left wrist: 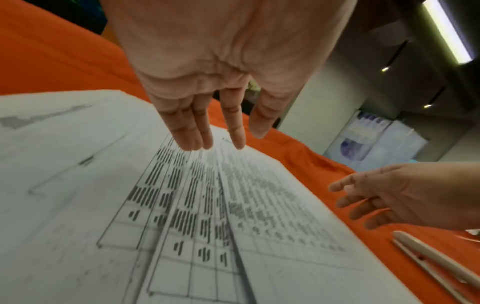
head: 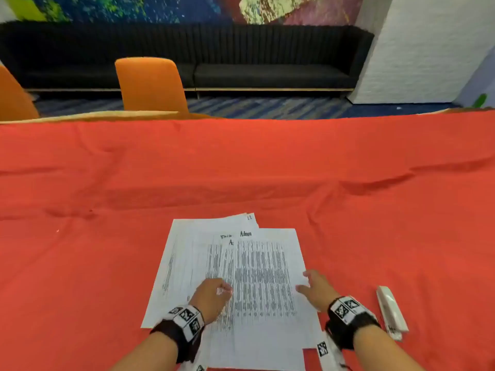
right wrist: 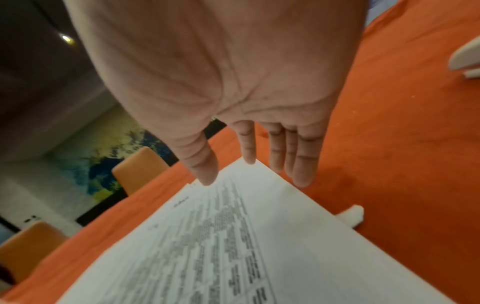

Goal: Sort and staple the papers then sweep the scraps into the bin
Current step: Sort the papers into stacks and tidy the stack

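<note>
Several printed papers [head: 254, 263] lie fanned and overlapping on the red tablecloth [head: 241, 170], near the table's front edge. My left hand [head: 214, 293] hovers over the left part of the pile, its fingers [left wrist: 192, 131] straight and pointing down at the sheets [left wrist: 182, 205]. My right hand [head: 313, 287] is at the top sheet's right edge, fingers [right wrist: 303, 164] straight, thumb and index over the paper [right wrist: 233, 246]. A white stapler [head: 391, 311] lies on the cloth just right of my right wrist, also seen in the left wrist view [left wrist: 436, 261]. No bin or scraps are in view.
Two orange chairs [head: 151, 84] stand at the table's far side, one at the far left edge [head: 13, 97]. A black sofa [head: 267, 62] runs along the wall behind. The cloth is wrinkled toward the right [head: 375, 183].
</note>
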Motion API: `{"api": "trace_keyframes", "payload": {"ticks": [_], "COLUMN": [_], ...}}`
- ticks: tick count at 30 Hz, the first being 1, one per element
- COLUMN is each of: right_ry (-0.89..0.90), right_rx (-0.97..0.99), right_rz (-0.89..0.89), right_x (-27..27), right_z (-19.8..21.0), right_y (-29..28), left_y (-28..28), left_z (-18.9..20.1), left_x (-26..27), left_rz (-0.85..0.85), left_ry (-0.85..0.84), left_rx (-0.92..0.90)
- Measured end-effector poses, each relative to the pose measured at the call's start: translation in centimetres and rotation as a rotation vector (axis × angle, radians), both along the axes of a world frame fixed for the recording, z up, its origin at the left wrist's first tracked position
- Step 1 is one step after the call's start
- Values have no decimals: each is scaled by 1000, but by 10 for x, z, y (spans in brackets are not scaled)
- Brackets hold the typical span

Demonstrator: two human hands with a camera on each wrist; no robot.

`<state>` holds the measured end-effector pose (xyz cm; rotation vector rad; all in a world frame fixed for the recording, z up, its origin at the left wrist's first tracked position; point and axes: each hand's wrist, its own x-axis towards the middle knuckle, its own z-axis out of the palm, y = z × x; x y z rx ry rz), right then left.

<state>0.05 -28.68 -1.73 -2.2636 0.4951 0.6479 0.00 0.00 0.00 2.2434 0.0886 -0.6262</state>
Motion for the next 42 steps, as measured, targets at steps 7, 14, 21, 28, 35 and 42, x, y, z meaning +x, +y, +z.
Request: {"api": "trace_keyframes", "payload": {"ticks": [7,14,21,28,35,42], "right_ry": [-10,-74,-75,-37,-62,-74], "right_rx": [-67,-15,91,195,324,532], "right_rz": [-131,-208,-354,-330,-321,-448], "right_x": [14,11,-21,-27,-22,-14], "right_z": [-35,-26,-20,-19,-21,-12], "right_y": [0,-11,-39,-15,18,14], "left_y": [-18,-27,-29,-38,-38,-20], "left_z": [-41,-40,-39,-26,-14,-10], "left_x": [15,19,18,3,-11,-11], "left_rz": [182,277,180,338,307,376], "left_ry": [94,28,115,131,102,96], "left_rx": [24,259,295,-88,-169,-350]}}
